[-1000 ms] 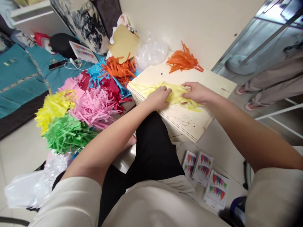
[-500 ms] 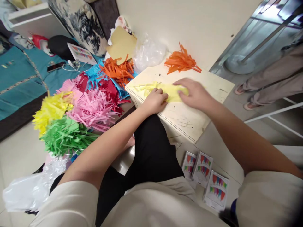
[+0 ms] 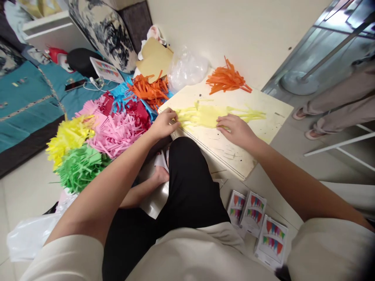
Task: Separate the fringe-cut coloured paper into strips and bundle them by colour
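Observation:
A yellow tissue-paper tassel sheet lies spread on the cream tabletop, with cut strips fanning out from both ends of its plain middle. At its left end, my left hand is closed, thumb and fingers on the strips by the table edge. My right hand rests on the near edge of the sheet, right of the middle, its bent fingers closed on the paper. An orange paper tassel lies on the far side of the same tabletop.
Pink, green and yellow fringed bundles are piled left of the table. A clear plastic bag sits at its far corner. Printed boxes stand on the floor near its front. Another person's legs are at the right.
My left hand has moved left from the middle of the yellow sheet to its left strips. My right hand has come down onto the near edge, and the sheet now shows spread flatter.

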{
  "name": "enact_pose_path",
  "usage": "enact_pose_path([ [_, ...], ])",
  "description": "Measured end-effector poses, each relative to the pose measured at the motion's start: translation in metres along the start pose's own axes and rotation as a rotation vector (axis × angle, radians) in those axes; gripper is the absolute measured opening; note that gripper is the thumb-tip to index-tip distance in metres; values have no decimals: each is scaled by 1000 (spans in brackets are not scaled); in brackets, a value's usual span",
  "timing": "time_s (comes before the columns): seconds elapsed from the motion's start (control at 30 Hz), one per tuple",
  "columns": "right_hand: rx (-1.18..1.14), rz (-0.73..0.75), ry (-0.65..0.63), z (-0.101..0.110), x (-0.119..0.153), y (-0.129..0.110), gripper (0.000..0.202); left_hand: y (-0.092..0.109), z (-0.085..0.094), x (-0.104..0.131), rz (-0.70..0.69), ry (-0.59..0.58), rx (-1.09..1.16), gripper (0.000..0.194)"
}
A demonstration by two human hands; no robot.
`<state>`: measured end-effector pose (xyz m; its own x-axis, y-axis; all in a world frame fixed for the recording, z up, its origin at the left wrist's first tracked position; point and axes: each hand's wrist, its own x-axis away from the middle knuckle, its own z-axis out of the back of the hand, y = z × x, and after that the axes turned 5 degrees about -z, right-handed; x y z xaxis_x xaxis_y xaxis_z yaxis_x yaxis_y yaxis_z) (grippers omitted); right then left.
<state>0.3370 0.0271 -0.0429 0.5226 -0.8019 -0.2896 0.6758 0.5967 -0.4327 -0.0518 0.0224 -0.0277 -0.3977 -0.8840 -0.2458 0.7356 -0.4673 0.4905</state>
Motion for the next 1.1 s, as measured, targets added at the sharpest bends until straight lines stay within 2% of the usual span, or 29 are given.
enact_pose_path([
  [0.1, -1, 4, 22, -3, 0, -1, 32, -11, 5, 3, 114, 116, -26, 7],
  [0.13, 6, 11, 18, -3, 0, -2, 32, -11, 6, 2, 160, 188, -62, 4],
  [0.17, 16, 21, 12, -2, 1, -3, 33, -9, 8, 2, 202, 272, -105, 10],
  [0.23, 41, 50, -1, -1, 4, -7, 34, 5, 8, -1, 231, 426, -176, 30],
  [0.3, 63, 84, -11, 1, 8, -11, 36, 32, 3, -7, 145, 456, -202, 44],
  [0.33, 72, 99, -14, 1, 10, -13, 37, 48, -2, -11, 63, 397, -196, 46],
  [0.43, 111, 118, -27, 2, 15, -19, 37, 96, -27, -24, -198, 14, -145, 42],
  [0.5, 145, 114, -37, 2, 17, -21, 36, 116, -43, -32, -230, -176, -165, 29],
  [0.57, 170, 100, -44, 3, 18, -23, 34, 123, -53, -37, -190, -263, -210, 24],
  [0.73, 191, 38, -61, 9, 19, -32, 36, 116, -51, -37, -137, -249, -266, 26],
  [0.9, 179, -49, -93, 17, 19, -45, 35, 115, -41, -26, -115, -201, -150, 26],
  [1.1, 60, -91, -202, 32, 19, -41, 35, 105, -34, -25, -256, -256, -121, 37],
])
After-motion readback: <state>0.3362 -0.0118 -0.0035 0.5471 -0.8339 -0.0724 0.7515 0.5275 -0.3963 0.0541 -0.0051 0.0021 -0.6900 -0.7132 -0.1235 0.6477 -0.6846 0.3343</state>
